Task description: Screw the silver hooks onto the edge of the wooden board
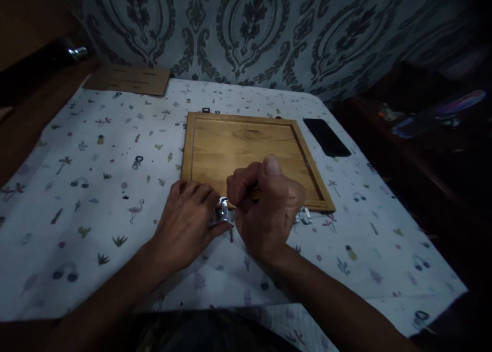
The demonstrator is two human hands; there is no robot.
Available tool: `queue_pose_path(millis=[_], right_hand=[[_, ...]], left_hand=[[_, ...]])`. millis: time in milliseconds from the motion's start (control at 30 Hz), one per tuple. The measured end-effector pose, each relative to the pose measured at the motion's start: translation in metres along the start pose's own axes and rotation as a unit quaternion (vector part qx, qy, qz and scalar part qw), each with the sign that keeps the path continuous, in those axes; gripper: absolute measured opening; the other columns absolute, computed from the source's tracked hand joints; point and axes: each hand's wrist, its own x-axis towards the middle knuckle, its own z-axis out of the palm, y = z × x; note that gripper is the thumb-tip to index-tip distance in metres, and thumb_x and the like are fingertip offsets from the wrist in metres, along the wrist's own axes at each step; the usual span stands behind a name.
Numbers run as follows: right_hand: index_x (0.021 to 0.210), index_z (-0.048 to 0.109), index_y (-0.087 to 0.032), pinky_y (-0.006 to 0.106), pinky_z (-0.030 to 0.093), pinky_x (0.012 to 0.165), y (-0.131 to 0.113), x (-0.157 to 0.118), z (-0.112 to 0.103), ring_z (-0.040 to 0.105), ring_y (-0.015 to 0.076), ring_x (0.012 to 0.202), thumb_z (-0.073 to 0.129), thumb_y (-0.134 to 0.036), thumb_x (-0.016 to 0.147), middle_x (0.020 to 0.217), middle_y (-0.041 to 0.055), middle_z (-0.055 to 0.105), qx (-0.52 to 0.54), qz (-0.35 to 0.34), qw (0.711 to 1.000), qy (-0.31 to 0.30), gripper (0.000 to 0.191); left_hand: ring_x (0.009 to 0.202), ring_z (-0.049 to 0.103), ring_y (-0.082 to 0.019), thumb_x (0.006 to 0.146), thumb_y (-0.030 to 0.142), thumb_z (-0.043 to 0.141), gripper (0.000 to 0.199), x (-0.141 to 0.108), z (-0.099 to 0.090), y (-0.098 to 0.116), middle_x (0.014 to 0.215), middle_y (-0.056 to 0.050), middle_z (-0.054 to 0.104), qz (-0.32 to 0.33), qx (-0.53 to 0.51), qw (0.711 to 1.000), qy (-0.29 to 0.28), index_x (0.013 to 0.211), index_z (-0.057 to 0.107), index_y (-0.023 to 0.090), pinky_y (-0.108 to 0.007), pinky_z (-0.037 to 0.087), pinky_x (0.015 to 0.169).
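Note:
A shallow wooden panel with a raised rim lies flat on the patterned tablecloth. My left hand rests at its near left corner, fingers over the rim, thumb below. Between that thumb and fingers is a shiny metal fitting against the near edge; its exact kind is unclear. My right hand is closed in a fist just right of it, thumb uppermost, over the near rim. What the fist holds is hidden. A second metal fitting shows at the near edge, right of my fist.
A black phone lies right of the panel. Flat brown cardboard sits at the back left. Small dark fittings, including a square loop, stand at the panel's far edge. A patterned wall rises behind the table.

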Motion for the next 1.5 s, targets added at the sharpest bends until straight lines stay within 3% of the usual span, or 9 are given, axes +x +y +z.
queue_pose_path(millis=[133,233,433,567,633,800,900,1133,1500], right_hand=[[0.050,0.049,-0.022,0.029,0.027,0.043,-0.001,0.000,0.002,0.035,0.0120,0.043,0.052,-0.053,0.093,0.047,-0.0031,0.037,-0.002,0.026,0.996,0.086,0.052],[0.050,0.050,-0.022,0.028,0.024,0.043,-0.006,0.006,-0.001,0.031,0.0109,0.042,0.054,-0.054,0.091,0.046,-0.0041,0.034,0.017,0.060,0.993,0.105,0.052],[0.070,0.062,-0.022,0.027,0.036,0.051,-0.009,0.012,-0.019,0.040,0.0130,0.051,0.052,-0.049,0.092,0.055,-0.0036,0.041,0.039,0.094,0.994,-0.041,0.036],[0.070,0.058,-0.021,0.030,0.043,0.064,-0.007,0.012,-0.026,0.051,0.0157,0.065,0.050,-0.036,0.095,0.068,0.0001,0.052,0.016,0.065,0.988,-0.141,0.030],[0.068,0.055,-0.022,0.030,0.042,0.061,-0.004,0.011,-0.024,0.050,0.0153,0.063,0.049,-0.037,0.096,0.066,-0.0003,0.051,0.014,0.059,0.986,-0.154,0.032],[0.068,0.051,-0.023,0.028,0.031,0.049,0.007,0.005,-0.015,0.037,0.0126,0.051,0.049,-0.045,0.096,0.060,-0.0035,0.042,0.010,0.014,0.999,-0.047,0.036],[0.071,0.053,-0.024,0.027,0.030,0.048,0.008,0.002,-0.013,0.036,0.0124,0.050,0.051,-0.045,0.096,0.059,-0.0042,0.040,0.043,-0.003,0.999,-0.021,0.033],[0.056,0.048,-0.021,0.025,0.031,0.044,-0.016,0.006,-0.009,0.029,0.0107,0.043,0.054,-0.029,0.090,0.047,-0.0047,0.034,0.075,0.016,0.994,0.077,0.035],[0.054,0.051,-0.020,0.024,0.030,0.044,-0.012,0.001,-0.010,0.028,0.0098,0.042,0.051,-0.024,0.087,0.045,-0.0051,0.036,0.103,0.058,0.992,0.048,0.033]], left_hand=[[0.101,0.057,-0.027,0.084,0.048,0.064,0.036,-0.001,0.000,0.000,0.102,-0.007,0.066,-0.002,-0.010,1.000,-0.008,0.100,0.062,0.017,-0.050,0.036,0.096],[0.103,0.057,-0.027,0.084,0.047,0.065,0.036,-0.001,0.000,-0.001,0.103,-0.007,0.066,0.001,-0.017,1.000,-0.006,0.103,0.062,0.017,-0.050,0.036,0.097],[0.102,0.057,-0.028,0.083,0.047,0.066,0.035,0.000,-0.002,0.000,0.101,-0.006,0.066,0.000,-0.017,1.000,-0.011,0.102,0.064,0.017,-0.049,0.037,0.096],[0.100,0.057,-0.028,0.084,0.047,0.065,0.035,0.000,-0.001,0.000,0.101,-0.007,0.066,0.007,-0.008,1.000,-0.003,0.101,0.063,0.017,-0.048,0.037,0.095],[0.100,0.057,-0.027,0.084,0.047,0.065,0.034,-0.001,0.000,0.000,0.101,-0.007,0.066,0.009,-0.011,1.000,0.006,0.101,0.063,0.016,-0.048,0.037,0.096],[0.097,0.057,-0.027,0.083,0.046,0.066,0.035,0.000,0.001,0.000,0.098,-0.006,0.066,0.006,-0.020,1.000,-0.002,0.100,0.063,0.016,-0.049,0.037,0.094],[0.099,0.057,-0.027,0.084,0.045,0.066,0.033,0.000,0.000,-0.001,0.099,-0.007,0.066,0.010,-0.021,1.000,-0.001,0.098,0.062,0.017,-0.049,0.037,0.094],[0.103,0.057,-0.028,0.083,0.044,0.067,0.036,-0.002,0.002,-0.001,0.103,-0.007,0.066,0.006,-0.017,1.000,-0.001,0.105,0.062,0.016,-0.050,0.035,0.097],[0.103,0.057,-0.027,0.084,0.045,0.066,0.036,0.000,0.002,-0.001,0.102,-0.007,0.066,0.007,-0.011,1.000,0.000,0.103,0.063,0.015,-0.050,0.036,0.098]])
